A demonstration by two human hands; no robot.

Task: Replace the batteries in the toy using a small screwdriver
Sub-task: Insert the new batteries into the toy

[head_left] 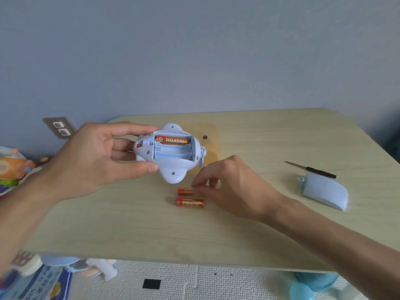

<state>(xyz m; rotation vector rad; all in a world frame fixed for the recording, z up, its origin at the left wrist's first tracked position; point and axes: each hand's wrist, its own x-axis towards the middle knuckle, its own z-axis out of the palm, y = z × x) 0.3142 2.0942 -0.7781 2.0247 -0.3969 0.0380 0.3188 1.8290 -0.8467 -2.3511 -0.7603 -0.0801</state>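
Note:
My left hand holds a pale blue toy above the table, belly up, its battery bay uncovered. One red and gold battery lies in the far slot; the two nearer slots are bare. On the table below, my right hand pinches the right end of a loose battery with thumb and forefinger. A second loose battery lies just in front of it. The blue battery cover rests at the right, with the small black-handled screwdriver behind it.
The light wooden table has its near edge at the bottom. A small dark screw lies behind the toy. Colourful toys crowd the left side, and more toys and a packet lie on the white floor mat.

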